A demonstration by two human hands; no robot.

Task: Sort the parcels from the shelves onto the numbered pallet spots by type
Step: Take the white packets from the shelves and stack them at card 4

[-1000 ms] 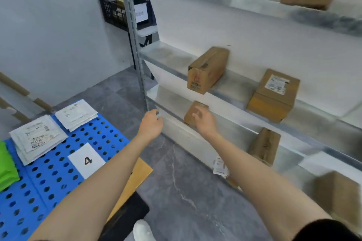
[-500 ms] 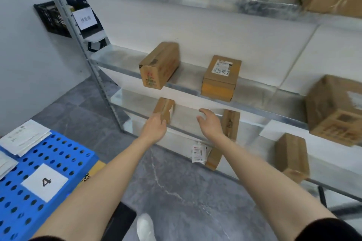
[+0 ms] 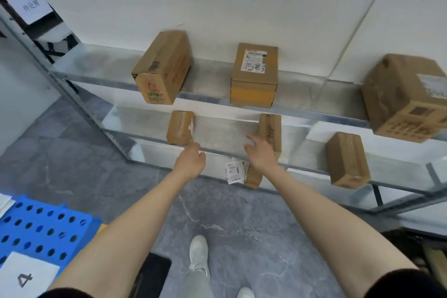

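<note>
Both my hands hold nothing. My left hand (image 3: 191, 162) reaches, fingers loose, just below a small brown cardboard box (image 3: 180, 127) on the lower steel shelf (image 3: 217, 132). My right hand (image 3: 261, 155) spreads wide before a narrow upright brown carton (image 3: 271, 130). Several cartons sit unsorted, so I judge much is left.

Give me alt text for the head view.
Two hands reach toward the lower shelf, holding nothing: the left hand near a small cardboard box, the right hand open before a narrow upright box. A blue pallet with a 4 sign lies lower left.
</note>
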